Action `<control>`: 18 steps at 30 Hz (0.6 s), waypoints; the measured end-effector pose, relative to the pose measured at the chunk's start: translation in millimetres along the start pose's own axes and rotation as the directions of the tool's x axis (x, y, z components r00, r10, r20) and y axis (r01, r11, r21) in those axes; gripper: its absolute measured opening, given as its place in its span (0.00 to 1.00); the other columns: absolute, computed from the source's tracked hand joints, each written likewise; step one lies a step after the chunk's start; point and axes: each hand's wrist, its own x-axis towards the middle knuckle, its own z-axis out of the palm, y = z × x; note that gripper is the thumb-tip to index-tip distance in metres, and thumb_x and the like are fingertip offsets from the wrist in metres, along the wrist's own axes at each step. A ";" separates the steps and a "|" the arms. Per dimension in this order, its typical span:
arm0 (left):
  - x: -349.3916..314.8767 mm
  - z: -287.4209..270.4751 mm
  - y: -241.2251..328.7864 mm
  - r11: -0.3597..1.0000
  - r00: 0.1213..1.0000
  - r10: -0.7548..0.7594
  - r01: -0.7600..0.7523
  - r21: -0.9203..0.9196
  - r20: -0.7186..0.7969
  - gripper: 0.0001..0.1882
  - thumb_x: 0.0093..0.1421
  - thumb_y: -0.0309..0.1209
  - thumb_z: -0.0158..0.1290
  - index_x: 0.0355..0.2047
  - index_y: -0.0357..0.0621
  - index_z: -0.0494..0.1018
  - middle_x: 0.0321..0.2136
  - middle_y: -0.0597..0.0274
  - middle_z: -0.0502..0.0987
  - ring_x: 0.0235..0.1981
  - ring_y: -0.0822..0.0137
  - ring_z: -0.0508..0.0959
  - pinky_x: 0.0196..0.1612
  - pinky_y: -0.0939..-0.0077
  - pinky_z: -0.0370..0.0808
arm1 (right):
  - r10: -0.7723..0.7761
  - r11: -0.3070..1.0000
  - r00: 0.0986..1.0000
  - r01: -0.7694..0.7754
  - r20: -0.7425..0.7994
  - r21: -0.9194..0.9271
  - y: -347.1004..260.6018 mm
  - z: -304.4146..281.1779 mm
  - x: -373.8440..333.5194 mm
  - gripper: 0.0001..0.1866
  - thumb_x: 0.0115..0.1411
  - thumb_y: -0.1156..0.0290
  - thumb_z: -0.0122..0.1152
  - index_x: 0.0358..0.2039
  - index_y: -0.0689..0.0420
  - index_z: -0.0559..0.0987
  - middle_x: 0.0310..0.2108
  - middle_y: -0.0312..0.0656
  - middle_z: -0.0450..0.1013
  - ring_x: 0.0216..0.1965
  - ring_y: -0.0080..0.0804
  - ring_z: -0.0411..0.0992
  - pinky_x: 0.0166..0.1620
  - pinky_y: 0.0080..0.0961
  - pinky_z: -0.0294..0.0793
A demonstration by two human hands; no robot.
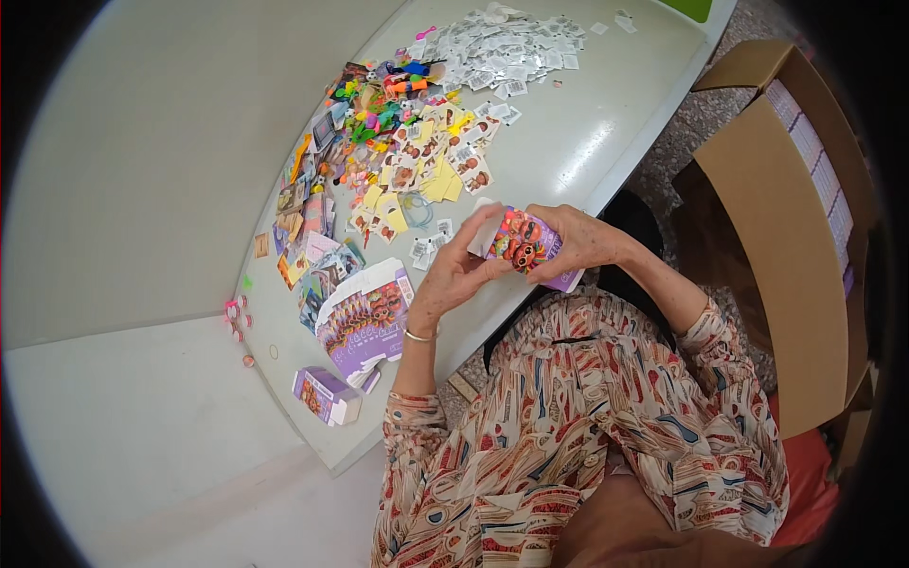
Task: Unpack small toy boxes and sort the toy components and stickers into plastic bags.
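Over the table's near edge I hold a small purple carton [524, 241] printed with colourful cartoon figures. My right hand [582, 237] grips its right side, thumb on the front face. My left hand [453, 279] closes about its left end, thumb at the lower edge and fingers by a pale flap at the top. The inside of the carton is hidden. Left of my left forearm lies a fanned stack of flat purple cartons [365, 322], and below it rests a formed purple carton [325, 394] on its side.
Small white packets [507, 47] are heaped at the table's far end. Nearer are colourful small toys [379, 114], yellow-backed stickers [436, 175] and assorted cards [303, 208]. At right, an open cardboard box [772, 227] holds rows of purple-and-white cartons [814, 166]. A wall borders the table's left.
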 end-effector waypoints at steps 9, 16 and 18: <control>5.7 25.8 -11.1 0.799 0.896 0.387 -0.206 0.565 -0.220 0.31 0.62 0.29 0.53 0.64 0.39 0.55 0.52 0.49 0.73 0.50 0.62 0.75 0.48 0.72 0.74 | 0.039 0.998 0.997 -0.036 -0.061 0.051 3.6 0.5 3.3 0.27 0.40 0.64 0.75 0.38 0.62 0.73 0.29 0.40 0.76 0.31 0.25 0.73 0.38 0.24 0.73; 6.9 42.0 -10.2 0.961 0.867 0.229 -0.130 0.243 -0.442 0.21 0.63 0.29 0.51 0.55 0.33 0.68 0.45 0.51 0.77 0.48 0.63 0.76 0.48 0.74 0.74 | 0.054 0.998 0.991 -0.057 -0.119 -0.026 13.0 2.5 1.0 0.27 0.39 0.63 0.73 0.37 0.63 0.73 0.27 0.42 0.76 0.29 0.27 0.73 0.36 0.25 0.73; 8.1 35.5 -2.8 0.903 0.894 -0.168 -0.029 -0.428 -0.415 0.17 0.62 0.28 0.53 0.49 0.33 0.73 0.41 0.57 0.78 0.42 0.70 0.78 0.46 0.77 0.75 | 0.058 0.997 0.991 -0.065 -0.123 -0.049 12.3 3.4 -1.4 0.27 0.39 0.63 0.73 0.37 0.63 0.73 0.27 0.43 0.76 0.29 0.29 0.74 0.35 0.26 0.73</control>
